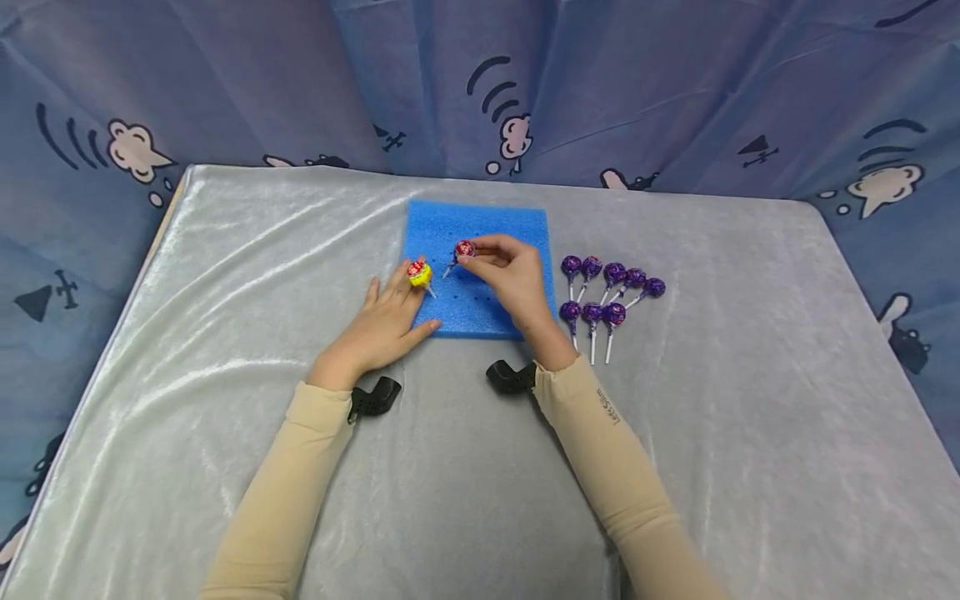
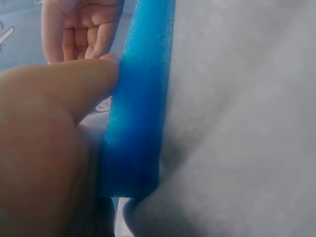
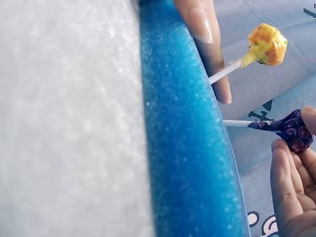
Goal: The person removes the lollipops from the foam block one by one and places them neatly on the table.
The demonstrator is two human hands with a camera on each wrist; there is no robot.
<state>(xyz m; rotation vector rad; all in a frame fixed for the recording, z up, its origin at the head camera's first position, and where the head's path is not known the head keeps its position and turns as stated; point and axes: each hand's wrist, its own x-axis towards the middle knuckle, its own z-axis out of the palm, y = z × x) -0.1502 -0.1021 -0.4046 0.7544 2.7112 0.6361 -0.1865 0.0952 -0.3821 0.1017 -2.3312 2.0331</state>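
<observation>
A blue foam block [image 1: 480,218] lies on the table with small holes in its top. Spread over its front left corner, my left hand [image 1: 378,327] rests with straight fingers. A yellow lollipop [image 1: 421,275] stands upright in the foam by those fingers, its white stick showing in the right wrist view. My right hand [image 1: 516,279] pinches the wrapped head of a purple lollipop [image 3: 295,132] between thumb and fingers, above the block's middle. That lollipop's stick points down, its lower end right at the foam's top surface.
To the right of the foam, several purple lollipops [image 1: 614,272] lie in two rows, sticks towards the front. A pale velvety cloth [image 1: 450,483] covers the table. Behind hangs a blue printed curtain [image 1: 637,83]. Each wrist carries a black camera mount [image 1: 377,397].
</observation>
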